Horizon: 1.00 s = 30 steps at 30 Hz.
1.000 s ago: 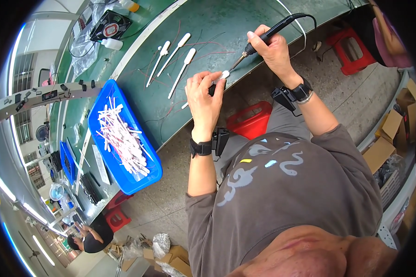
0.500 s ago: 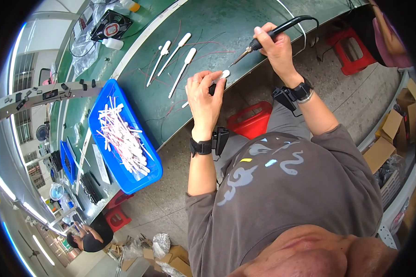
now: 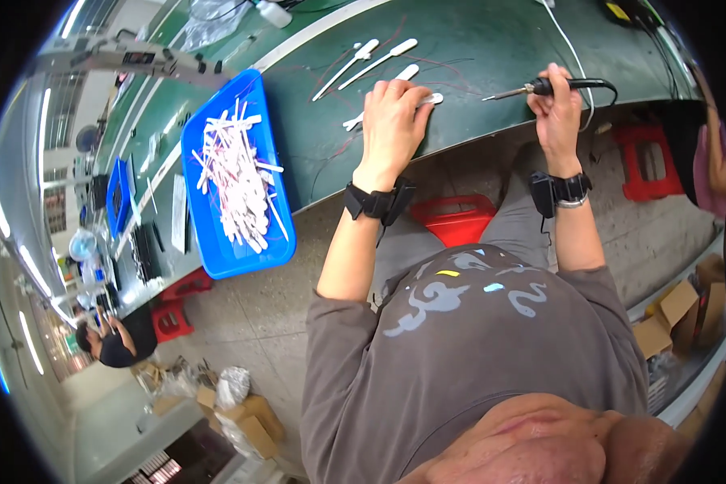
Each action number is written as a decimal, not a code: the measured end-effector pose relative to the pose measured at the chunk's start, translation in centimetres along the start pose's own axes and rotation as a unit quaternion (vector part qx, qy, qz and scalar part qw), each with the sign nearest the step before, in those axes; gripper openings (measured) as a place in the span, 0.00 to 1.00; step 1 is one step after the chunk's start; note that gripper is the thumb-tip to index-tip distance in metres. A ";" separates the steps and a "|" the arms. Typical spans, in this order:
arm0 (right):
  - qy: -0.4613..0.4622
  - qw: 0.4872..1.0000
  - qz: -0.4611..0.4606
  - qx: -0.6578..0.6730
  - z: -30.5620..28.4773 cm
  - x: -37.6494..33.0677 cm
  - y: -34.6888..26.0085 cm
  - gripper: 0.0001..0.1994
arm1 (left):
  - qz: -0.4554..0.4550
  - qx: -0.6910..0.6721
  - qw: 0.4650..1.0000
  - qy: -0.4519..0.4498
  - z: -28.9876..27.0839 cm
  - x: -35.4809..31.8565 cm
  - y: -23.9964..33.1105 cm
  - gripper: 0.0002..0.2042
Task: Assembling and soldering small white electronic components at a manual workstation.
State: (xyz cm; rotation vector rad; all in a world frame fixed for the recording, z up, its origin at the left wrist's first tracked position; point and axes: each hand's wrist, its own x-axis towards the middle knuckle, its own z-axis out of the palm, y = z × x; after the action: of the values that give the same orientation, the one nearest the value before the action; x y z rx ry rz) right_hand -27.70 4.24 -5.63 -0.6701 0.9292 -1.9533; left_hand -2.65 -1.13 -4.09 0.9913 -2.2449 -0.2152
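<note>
My left hand (image 3: 393,133) rests at the green bench's near edge, fingers curled and closed on a white plastic stick (image 3: 434,98). The stick's rounded end shows beyond the thumb and forefinger; most of the rest is covered by the hand. My right hand (image 3: 558,113) grips a soldering iron (image 3: 582,83) by its black handle. Its metal tip points left toward the stick, with a gap between them. Beyond my left hand lie several similar white sticks (image 3: 379,63) with thin red and dark wires.
A blue plastic bin (image 3: 254,262) on the left holds a heap of white sticks and wires. A white cable (image 3: 569,48) crosses the green bench (image 3: 492,60) behind the iron. Red stools (image 3: 460,219) stand below the edge. Another person (image 3: 714,153) is at the far right.
The soldering iron has drawn away to the right from my left hand and lies flatter. My left hand is turned more palm-down over the stick. The whole view has shifted.
</note>
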 end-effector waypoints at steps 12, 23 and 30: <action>0.002 0.999 -0.004 0.036 -0.1 0.1 -0.2 0.11 | -0.158 -0.399 0.903 0.029 -4.0 0.2 1.6 0.09; 0.015 0.999 0.001 0.050 -0.2 0.0 -0.6 0.11 | -0.271 -0.702 0.658 0.003 -6.3 0.4 1.2 0.12; 0.025 0.998 0.029 0.058 1.1 0.1 0.0 0.11 | -0.175 -0.387 0.905 0.004 -5.4 -0.2 -0.2 0.09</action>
State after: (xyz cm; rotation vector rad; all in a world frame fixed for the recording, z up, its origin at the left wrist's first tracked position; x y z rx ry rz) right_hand -26.92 3.76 -4.93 -0.5234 0.8489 -1.9640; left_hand 0.99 -0.50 -0.10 0.9090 -1.6867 -1.1540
